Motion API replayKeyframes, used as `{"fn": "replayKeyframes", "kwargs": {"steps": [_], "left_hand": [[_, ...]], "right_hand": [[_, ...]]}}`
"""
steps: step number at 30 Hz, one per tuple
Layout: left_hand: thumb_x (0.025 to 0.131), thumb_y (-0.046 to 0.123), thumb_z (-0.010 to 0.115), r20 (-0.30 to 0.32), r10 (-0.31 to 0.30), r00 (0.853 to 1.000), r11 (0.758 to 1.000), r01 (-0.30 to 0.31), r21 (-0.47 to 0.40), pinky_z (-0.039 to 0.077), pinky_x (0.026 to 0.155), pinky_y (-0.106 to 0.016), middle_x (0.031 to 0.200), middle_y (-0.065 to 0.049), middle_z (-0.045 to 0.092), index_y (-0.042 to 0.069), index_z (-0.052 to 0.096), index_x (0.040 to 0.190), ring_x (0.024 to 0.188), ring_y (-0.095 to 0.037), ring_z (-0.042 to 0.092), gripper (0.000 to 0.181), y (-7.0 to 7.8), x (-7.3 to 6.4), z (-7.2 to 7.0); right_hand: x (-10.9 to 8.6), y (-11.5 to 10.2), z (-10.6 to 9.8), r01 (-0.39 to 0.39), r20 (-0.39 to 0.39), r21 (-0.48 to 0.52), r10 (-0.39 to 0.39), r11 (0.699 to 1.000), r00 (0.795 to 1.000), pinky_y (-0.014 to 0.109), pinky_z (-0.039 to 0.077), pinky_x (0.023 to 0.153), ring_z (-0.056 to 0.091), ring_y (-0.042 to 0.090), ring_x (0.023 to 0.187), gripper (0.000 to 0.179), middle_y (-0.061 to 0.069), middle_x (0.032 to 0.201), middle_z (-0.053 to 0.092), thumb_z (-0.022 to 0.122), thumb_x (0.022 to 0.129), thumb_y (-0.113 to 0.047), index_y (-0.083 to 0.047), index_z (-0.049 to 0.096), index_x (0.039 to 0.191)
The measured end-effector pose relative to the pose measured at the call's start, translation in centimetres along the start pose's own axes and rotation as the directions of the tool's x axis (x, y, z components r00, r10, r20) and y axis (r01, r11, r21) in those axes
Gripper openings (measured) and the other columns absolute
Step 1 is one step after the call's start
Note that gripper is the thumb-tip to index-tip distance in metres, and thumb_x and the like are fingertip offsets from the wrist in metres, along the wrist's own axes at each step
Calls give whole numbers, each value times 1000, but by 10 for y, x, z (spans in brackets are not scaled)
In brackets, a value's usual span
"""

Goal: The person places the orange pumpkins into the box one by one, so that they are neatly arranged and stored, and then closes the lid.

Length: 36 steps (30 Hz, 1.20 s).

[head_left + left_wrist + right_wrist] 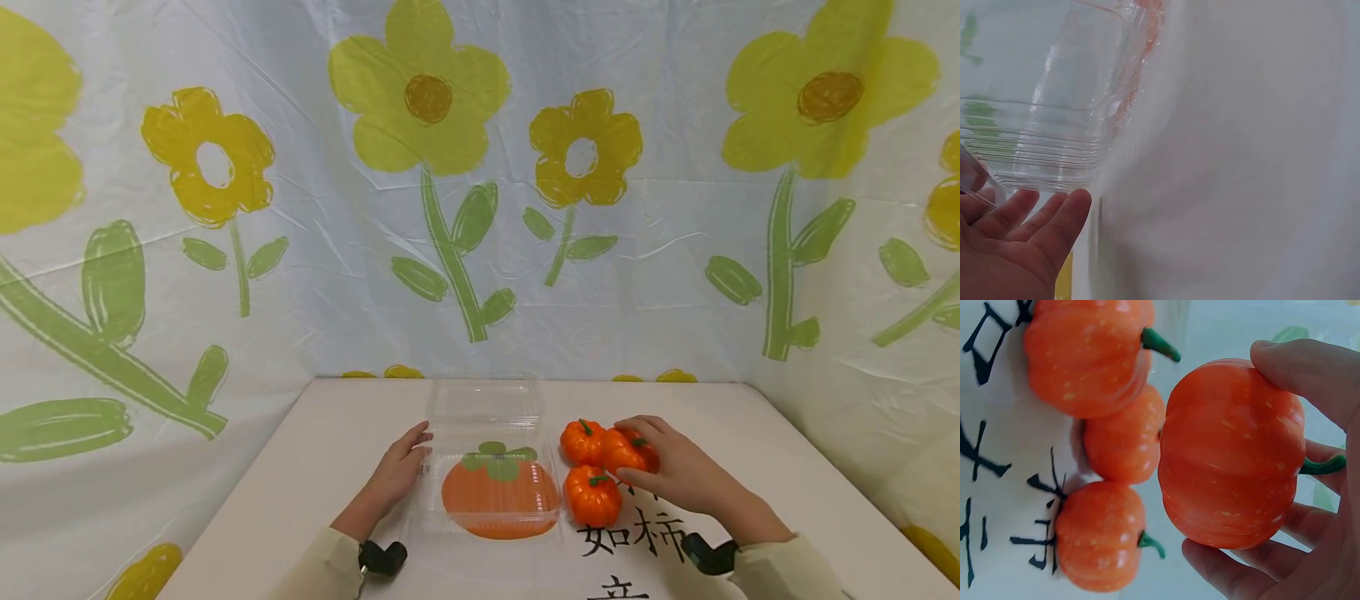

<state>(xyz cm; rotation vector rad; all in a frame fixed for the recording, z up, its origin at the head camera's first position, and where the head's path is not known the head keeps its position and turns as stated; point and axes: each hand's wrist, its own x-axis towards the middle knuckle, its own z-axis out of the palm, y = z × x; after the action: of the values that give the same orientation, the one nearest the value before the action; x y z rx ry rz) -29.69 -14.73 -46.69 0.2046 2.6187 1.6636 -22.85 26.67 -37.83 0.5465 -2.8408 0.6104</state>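
Observation:
My right hand point(675, 462) grips an orange toy pumpkin point(1232, 456) with a green stem, its thumb on one side and fingers on the other. Three more pumpkins show beside it in the right wrist view: an upper one point(1085, 356), a middle one point(1124, 434) and a lower one point(1102, 537). In the head view one of the group is hidden. My left hand point(397, 471) holds the left edge of a clear plastic clamshell box point(1047, 153), fingertips against its ribbed side. The box's lid point(486, 400) stands open at the back.
Under the box, a printed persimmon point(502, 508) shows through on the white table point(330, 433). Black written characters point(630, 533) mark the surface near the pumpkins. A flower-patterned curtain point(637, 317) closes in the back and sides.

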Motion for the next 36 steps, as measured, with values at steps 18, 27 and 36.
{"fn": "replayKeyframes", "kwargs": {"steps": [18,27,36], "left_hand": [[101,20,40,13,-19,1000,1000,19,-13,43,105,-53,145,-16,48,11,31,152,134,-36,45,52,-1,4,0],[101,21,40,14,-38,999,999,38,-8,41,107,-54,146,-14,48,13,31,152,135,-35,45,52,-1,1,-1],[101,20,40,8,-11,1000,1000,11,11,37,109,-56,144,-16,50,10,33,151,135,-36,44,51,-1,0,-1]], "right_hand": [[27,-40,3,47,63,18,-48,999,997,53,53,91,58,31,113,61,10,139,47,72,83,-44,-18,51,135],[35,-53,12,104,70,33,-106,994,992,50,54,88,58,28,112,60,7,139,47,70,85,-42,-18,51,135],[42,-68,18,132,83,57,-137,990,987,47,55,88,57,26,113,58,5,139,48,71,85,-39,-19,51,136]]}}
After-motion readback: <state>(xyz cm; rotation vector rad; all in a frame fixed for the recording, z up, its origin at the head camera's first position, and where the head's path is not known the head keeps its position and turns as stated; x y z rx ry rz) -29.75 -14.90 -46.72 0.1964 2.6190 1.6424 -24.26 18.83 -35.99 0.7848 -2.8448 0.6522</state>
